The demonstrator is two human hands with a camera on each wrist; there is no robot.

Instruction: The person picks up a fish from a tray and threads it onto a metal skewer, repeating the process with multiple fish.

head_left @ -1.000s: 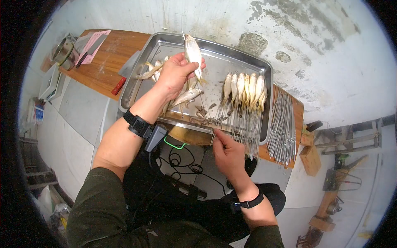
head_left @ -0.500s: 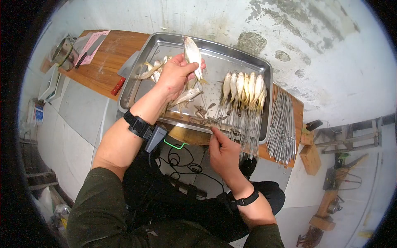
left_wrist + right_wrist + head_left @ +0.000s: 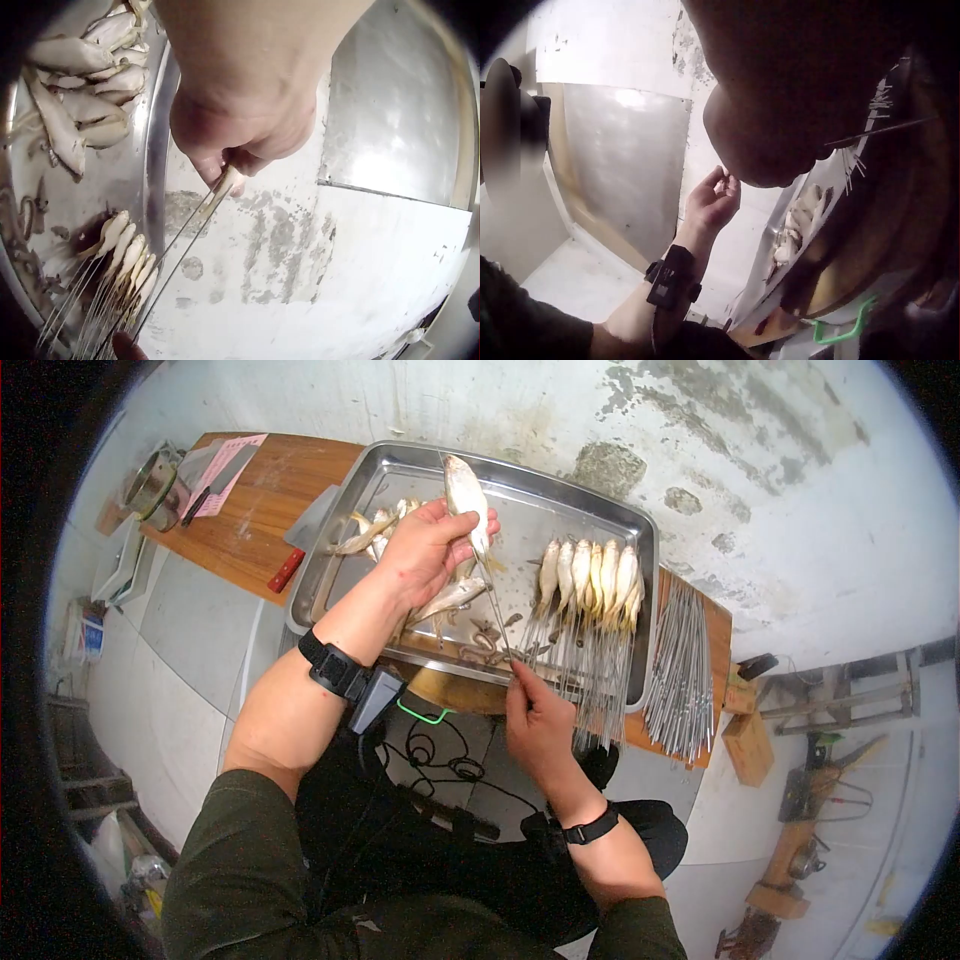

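Held between thumb and fingers of my left hand [image 3: 425, 555] is a silvery fish [image 3: 464, 485], head up, above the metal tray [image 3: 560, 488]. My right hand [image 3: 540, 725] grips thin metal skewers [image 3: 498, 612] at the tray's near edge. In the left wrist view two skewers run from the fish's tail end to the right fingertips [image 3: 127, 349]. A thin tip sticks out past the fish's head. At the tray's right lies a row of several skewered fish [image 3: 583, 572]; loose fish [image 3: 450, 595] lie under and beside my left hand.
Small dark brown strips [image 3: 483, 650] lie near the tray's front. A bundle of bare skewers [image 3: 683, 675] rests on the table right of the tray. At left are a red-handled knife [image 3: 288, 568], a second knife [image 3: 225, 475] on pink paper, and a metal pot [image 3: 155, 490].
My right hand has moved slightly up and left, nearer the fish. The fish in my left hand sits a little lower, with less skewer tip showing past its head.
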